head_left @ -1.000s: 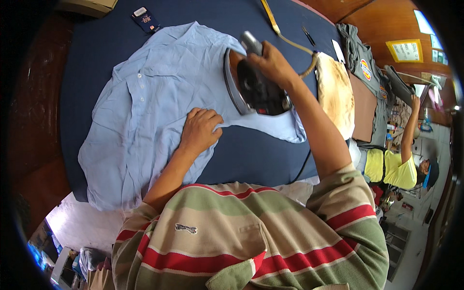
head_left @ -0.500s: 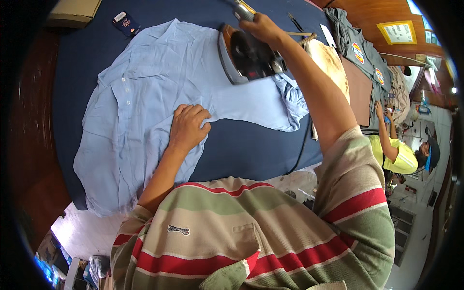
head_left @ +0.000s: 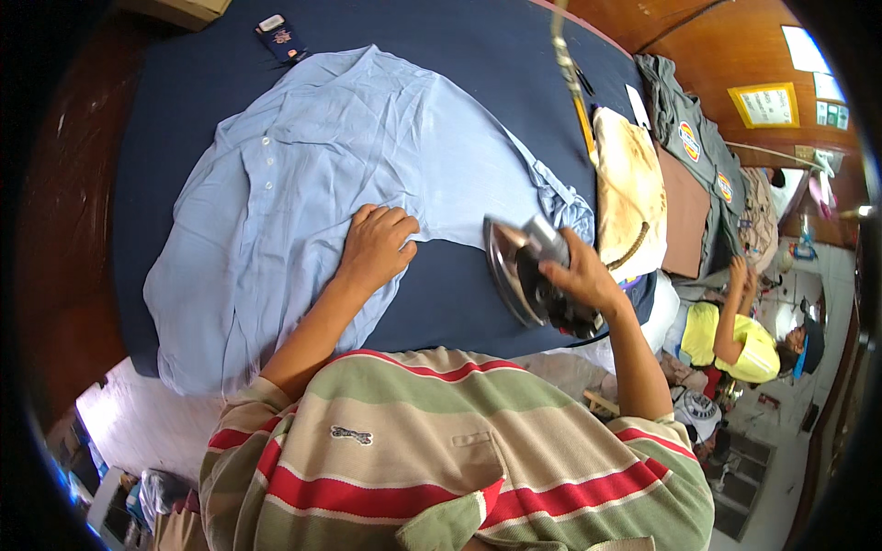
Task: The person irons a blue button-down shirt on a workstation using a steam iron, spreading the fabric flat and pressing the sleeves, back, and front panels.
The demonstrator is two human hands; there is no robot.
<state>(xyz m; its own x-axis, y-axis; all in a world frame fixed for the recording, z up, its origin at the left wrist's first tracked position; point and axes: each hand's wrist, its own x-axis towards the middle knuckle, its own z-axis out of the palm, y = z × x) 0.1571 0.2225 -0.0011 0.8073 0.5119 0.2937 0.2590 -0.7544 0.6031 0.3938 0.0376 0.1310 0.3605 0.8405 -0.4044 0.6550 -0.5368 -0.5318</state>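
filling the near side: one striped polo shirt (head_left: 395, 413), tan, green and red, worn by the person at the worktop (head_left: 441, 308), which has a dark blue cover.

left hand (head_left: 378, 241), one: laid on the light-blue shirt (head_left: 317, 193) by its near edge, fingers bent and a little spread; from where i stand, i cannot tell whether any cloth is pinched beneath them.

right hand (head_left: 585, 278), one: fingers closed around the grey handle of the iron (head_left: 540, 294).

iron, one: dark body, shiny soleplate, slightly blurred; held over the near right part of the worktop, its tip close to the lower edge of the sleeve (head_left: 482, 161).

light-blue shirt, one: front up, buttons showing, body creased, across the left and middle of the worktop; sleeve spread to the right, smoother near the shoulder, bunched at the cuff end.

pad (head_left: 632, 184), one: cream with brown stains, just beyond the cuff; a brown board (head_left: 682, 216) beside it.

cord (head_left: 581, 110), yellowish, running down to the pad from the far edge.

grey garment (head_left: 675, 110), with round badges, at the right.

white card (head_left: 638, 106), one, near the pad.

dark blue packet (head_left: 281, 41), one, beyond the collar.

second person (head_left: 749, 349), in a yellow top, well apart at the right, arms stretched forward.

yellow-framed notice (head_left: 764, 105), one, on the wooden wall.
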